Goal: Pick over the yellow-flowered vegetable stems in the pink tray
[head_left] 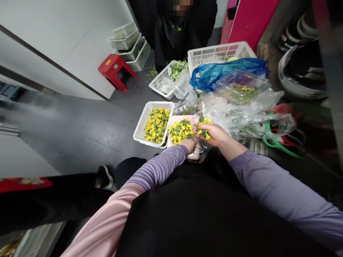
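Note:
My right hand is closed round a small bunch of yellow flowers with green stems. Just left of it, my left hand is curled at the near edge of a loose heap of the same yellow flowers. Whatever its fingers hold is hidden. The heap lies on a pale pink tray in front of my knees. Against the tray's left side stands a white plastic basket, with many yellow flowers inside.
Clear plastic bags and a blue bag lie beyond my right hand, before a large white crate. A smaller basket holds green pieces. A person in black sits opposite. A red stool and stacked baskets stand left.

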`<action>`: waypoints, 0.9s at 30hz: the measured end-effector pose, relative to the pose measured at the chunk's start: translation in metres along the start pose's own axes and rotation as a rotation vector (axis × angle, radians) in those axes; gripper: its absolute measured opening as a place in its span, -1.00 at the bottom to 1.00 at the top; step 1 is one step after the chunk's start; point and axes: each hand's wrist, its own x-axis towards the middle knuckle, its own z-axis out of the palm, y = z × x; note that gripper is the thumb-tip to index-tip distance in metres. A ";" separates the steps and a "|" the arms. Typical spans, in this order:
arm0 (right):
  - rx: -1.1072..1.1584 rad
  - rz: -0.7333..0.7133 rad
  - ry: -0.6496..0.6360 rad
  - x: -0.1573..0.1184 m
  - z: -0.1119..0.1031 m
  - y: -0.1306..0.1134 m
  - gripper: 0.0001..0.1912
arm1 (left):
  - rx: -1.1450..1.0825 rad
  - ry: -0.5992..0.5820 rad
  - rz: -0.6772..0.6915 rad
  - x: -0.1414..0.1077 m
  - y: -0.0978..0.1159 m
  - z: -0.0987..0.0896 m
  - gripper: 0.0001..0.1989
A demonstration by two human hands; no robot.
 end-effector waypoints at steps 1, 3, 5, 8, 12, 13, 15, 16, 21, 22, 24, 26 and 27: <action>-0.017 -0.012 0.017 0.000 -0.001 0.000 -0.91 | -0.063 0.043 -0.007 -0.003 -0.003 -0.006 -0.88; -0.073 -0.052 0.039 0.002 -0.002 0.001 -0.90 | -0.290 0.137 -0.080 -0.015 -0.007 -0.025 -0.91; -0.151 -0.097 0.032 0.004 -0.004 0.005 -0.85 | -0.594 0.178 -0.191 -0.031 -0.008 -0.046 -0.90; -0.280 -0.132 -0.045 0.008 -0.005 0.015 -0.80 | -0.934 0.165 -0.206 -0.053 0.001 -0.074 -0.86; -0.363 -0.154 -0.137 0.012 -0.005 0.025 -0.80 | -1.062 0.218 -0.107 -0.062 0.017 -0.085 -0.81; -0.357 -0.163 -0.139 0.012 -0.004 0.026 -0.81 | -1.094 0.239 -0.111 -0.062 0.019 -0.084 -0.81; -0.320 -0.161 -0.148 0.013 -0.004 0.026 -0.81 | -1.189 0.259 -0.132 -0.061 0.020 -0.082 -0.81; -0.294 -0.146 -0.157 0.013 -0.003 0.026 -0.81 | -1.248 0.253 -0.140 -0.061 0.020 -0.081 -0.82; -0.123 -0.037 -0.099 0.011 0.001 0.018 -0.85 | -1.571 0.097 -0.159 -0.065 0.012 -0.088 -0.84; -0.097 -0.036 -0.074 0.011 0.001 0.016 -0.86 | -1.633 0.063 -0.160 -0.067 0.010 -0.091 -0.85; -0.092 -0.053 -0.043 0.010 0.002 0.014 -0.87 | -1.739 0.020 -0.164 -0.069 0.006 -0.096 -0.87; -0.153 -0.062 -0.057 0.009 0.002 0.013 -0.87 | -1.774 0.006 -0.169 -0.070 0.001 -0.097 -0.89; -0.191 -0.064 -0.076 0.009 0.002 0.013 -0.87 | -1.735 0.001 -0.171 -0.070 -0.001 -0.095 -0.90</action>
